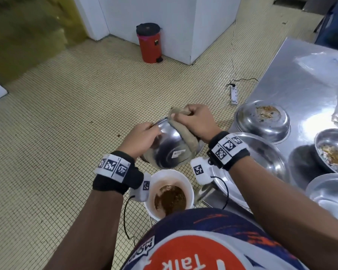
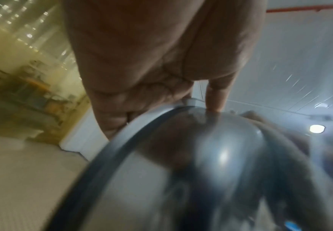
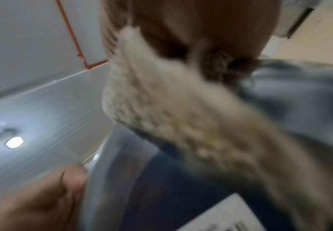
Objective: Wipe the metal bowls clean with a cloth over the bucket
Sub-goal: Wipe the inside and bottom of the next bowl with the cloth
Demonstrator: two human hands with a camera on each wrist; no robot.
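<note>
A metal bowl [image 1: 169, 147] is held tilted, its underside with a sticker toward me, above a white bucket [image 1: 185, 179] with brown slop inside. My left hand [image 1: 140, 140] grips the bowl's left rim; in the left wrist view the fingers [image 2: 217, 100] curl over the bowl [image 2: 211, 156]. My right hand [image 1: 195, 122] grips a beige cloth [image 1: 185, 133] draped over the bowl's far rim and down its outside. The right wrist view shows the cloth [image 3: 171, 112] bunched in the fist against the bowl [image 3: 181, 187], with the left hand [image 3: 35, 200] at lower left.
A steel table [image 1: 300, 71] on the right carries several metal bowls, some with food residue [image 1: 261, 119] [image 1: 334, 151]. A red pedal bin [image 1: 149, 42] stands by the white wall. A power strip [image 1: 234, 94] lies on the tiled floor.
</note>
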